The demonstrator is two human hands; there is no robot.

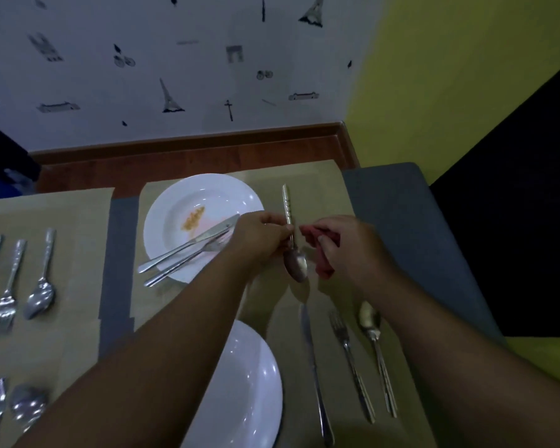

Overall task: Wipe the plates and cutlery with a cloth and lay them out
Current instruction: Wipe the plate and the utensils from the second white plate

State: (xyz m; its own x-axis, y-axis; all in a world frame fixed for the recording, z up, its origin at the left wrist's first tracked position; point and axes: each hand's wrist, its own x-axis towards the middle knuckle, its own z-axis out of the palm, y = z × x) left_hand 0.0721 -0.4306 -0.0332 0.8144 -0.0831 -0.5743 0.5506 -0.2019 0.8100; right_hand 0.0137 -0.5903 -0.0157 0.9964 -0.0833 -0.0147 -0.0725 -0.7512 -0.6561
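Note:
My left hand [262, 236] pinches a steel spoon [294, 253] by the middle of its handle, bowl pointing toward me, above the tan mat. Just to its right my right hand [343, 244] grips a bunched red cloth [322, 268], close to the spoon's bowl but apart from it. A white plate [172, 205] with an orange-brown smear lies left of my hands; a knife [188, 244] and a fork [181, 263] rest across it. A second white plate [253, 383] lies near me, partly hidden by my left forearm.
Right of the near plate lie a knife [314, 367], a fork [349, 360] and a soiled spoon [374, 344]. On the left mat are several more pieces of cutlery [13, 279]. A grey table surface [398, 221] borders the mat at right; the wall is behind.

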